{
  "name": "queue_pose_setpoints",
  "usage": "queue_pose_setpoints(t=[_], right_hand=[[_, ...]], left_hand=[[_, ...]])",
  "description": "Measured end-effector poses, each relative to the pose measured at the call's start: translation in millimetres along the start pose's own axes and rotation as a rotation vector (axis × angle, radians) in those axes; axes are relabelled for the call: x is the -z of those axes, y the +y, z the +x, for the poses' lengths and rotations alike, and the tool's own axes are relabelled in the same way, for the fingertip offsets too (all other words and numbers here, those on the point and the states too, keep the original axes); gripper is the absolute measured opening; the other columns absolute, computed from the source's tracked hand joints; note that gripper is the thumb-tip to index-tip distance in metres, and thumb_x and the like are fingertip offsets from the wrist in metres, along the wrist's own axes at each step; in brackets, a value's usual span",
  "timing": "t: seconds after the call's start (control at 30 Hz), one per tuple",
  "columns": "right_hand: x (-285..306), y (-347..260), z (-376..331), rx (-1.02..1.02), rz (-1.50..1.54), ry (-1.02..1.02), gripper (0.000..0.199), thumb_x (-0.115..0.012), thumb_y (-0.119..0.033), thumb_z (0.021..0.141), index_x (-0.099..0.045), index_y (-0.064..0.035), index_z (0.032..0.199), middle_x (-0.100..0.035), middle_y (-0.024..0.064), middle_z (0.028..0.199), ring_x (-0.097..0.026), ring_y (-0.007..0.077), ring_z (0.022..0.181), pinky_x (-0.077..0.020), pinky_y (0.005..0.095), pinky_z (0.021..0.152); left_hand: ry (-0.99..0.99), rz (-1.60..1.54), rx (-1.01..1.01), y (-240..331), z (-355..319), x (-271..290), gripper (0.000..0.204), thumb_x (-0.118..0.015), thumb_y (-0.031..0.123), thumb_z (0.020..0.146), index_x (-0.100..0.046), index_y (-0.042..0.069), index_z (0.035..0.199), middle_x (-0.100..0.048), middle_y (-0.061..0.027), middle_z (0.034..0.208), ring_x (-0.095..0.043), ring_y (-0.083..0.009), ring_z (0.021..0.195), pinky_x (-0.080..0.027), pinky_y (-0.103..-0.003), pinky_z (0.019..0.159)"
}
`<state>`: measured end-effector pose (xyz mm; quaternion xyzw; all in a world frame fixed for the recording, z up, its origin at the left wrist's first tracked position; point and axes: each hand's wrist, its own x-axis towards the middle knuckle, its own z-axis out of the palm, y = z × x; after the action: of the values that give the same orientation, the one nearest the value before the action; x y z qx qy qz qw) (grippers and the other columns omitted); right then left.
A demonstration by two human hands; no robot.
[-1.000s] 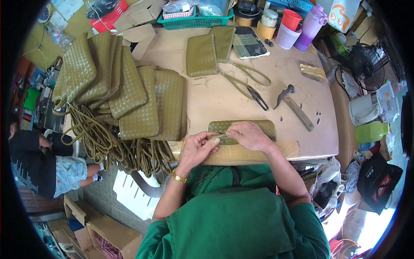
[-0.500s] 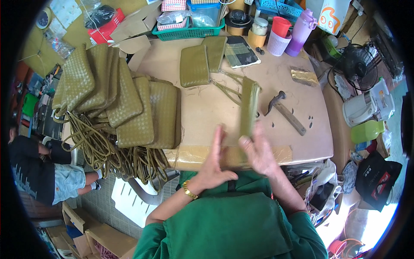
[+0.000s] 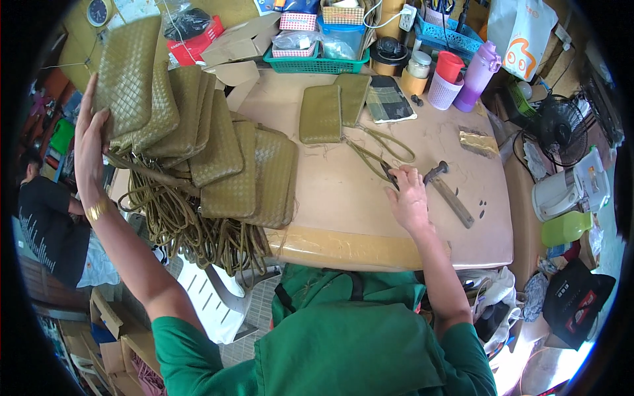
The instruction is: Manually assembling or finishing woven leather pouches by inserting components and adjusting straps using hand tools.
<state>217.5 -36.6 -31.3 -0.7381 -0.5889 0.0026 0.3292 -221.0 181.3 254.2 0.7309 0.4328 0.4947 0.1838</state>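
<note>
At the left end of a row of overlapping olive woven pouches (image 3: 228, 155), my left hand (image 3: 89, 142) grips the outermost woven pouch (image 3: 129, 79) by its edge, thumb on its face. Cord wrist straps (image 3: 185, 218) hang in a tangle below the row. On the table's right half, my right hand (image 3: 411, 198) has its fingers bent around a dark hand tool (image 3: 391, 175), mostly covered by them. Just right of it lies a hammer (image 3: 452, 201) with a wooden handle. Two more olive pouches (image 3: 321, 115) lie further back, their strap loops (image 3: 389, 142) reaching toward my right hand.
A checked dark cloth piece (image 3: 391, 99) lies behind. Along the far edge stand a green basket (image 3: 317, 64), jars (image 3: 416, 69), a red cup (image 3: 450, 66) and a purple bottle (image 3: 477, 76). A fan (image 3: 561, 125) is at right. Another person (image 3: 56, 221) is at left.
The pouch that stood upright between my hands is gone from the table's middle. My left hand has swung far left to the row's outer pouch; my right hand has moved forward to the dark tool.
</note>
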Motion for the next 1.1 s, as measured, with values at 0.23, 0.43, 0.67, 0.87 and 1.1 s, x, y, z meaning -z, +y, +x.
queue_pose_setpoints(t=[0.23,0.43,0.67,0.87,1.1], right_hand=[[-24.8,22.6,8.0,0.027,-0.227,-0.061,0.03,-0.064,-0.009,0.082,-0.056,-0.0024,0.11,-0.056,0.0157,0.106,-0.056,0.0359,0.098,-0.0452,0.0447,0.087],[-11.5,18.3,4.5,-0.163,-0.223,0.013,0.019,-0.058,-0.009,0.088,-0.053,-0.0015,0.104,-0.062,0.0183,0.089,-0.06,0.036,0.089,-0.0474,0.0448,0.079],[11.0,-35.2,-15.6,-0.19,0.17,-0.027,0.034,-0.064,-0.029,0.09,-0.052,0.0004,0.102,-0.065,0.0208,0.084,-0.065,0.0393,0.078,-0.0509,0.0458,0.072],[39.4,-27.5,-25.4,-0.27,0.292,-0.153,0.025,-0.074,-0.018,0.081,-0.06,-0.0035,0.095,-0.067,0.0147,0.089,-0.067,0.0336,0.079,-0.0527,0.0399,0.071],[60.4,-66.2,-21.9,-0.087,0.358,0.237,0.027,-0.081,-0.008,0.071,-0.067,-0.0031,0.094,-0.068,0.0121,0.088,-0.07,0.0256,0.081,-0.0555,0.0343,0.07]], left_hand=[[-0.277,1.068,0.224,-97.0,38.1,-6.2,0.064,-0.061,0.037,0.092,-0.038,0.011,0.146,-0.042,-0.0215,0.144,-0.043,-0.0356,0.132,-0.038,-0.042,0.106],[-0.006,0.814,-0.475,29.4,-42.2,-95.8,0.046,-0.068,0.016,0.084,-0.057,0.012,0.129,-0.055,-0.0166,0.131,-0.051,-0.034,0.123,-0.043,-0.043,0.101],[-0.396,0.776,-0.414,-65.5,-126.1,-350.3,0.047,-0.067,0.014,0.078,-0.058,0.006,0.124,-0.057,-0.0122,0.128,-0.054,-0.0287,0.118,-0.04,-0.049,0.1],[-0.328,0.511,-0.351,-83.4,-114.6,-380.0,0.029,-0.066,0.013,0.081,-0.066,0.008,0.11,-0.064,-0.0099,0.105,-0.06,-0.0283,0.101,-0.044,-0.046,0.092],[-0.439,0.146,-0.603,20.8,-203.5,-277.2,0.031,-0.061,0.001,0.081,-0.068,0.008,0.11,-0.063,-0.0131,0.086,-0.062,-0.0312,0.075,-0.05,-0.04,0.067]])
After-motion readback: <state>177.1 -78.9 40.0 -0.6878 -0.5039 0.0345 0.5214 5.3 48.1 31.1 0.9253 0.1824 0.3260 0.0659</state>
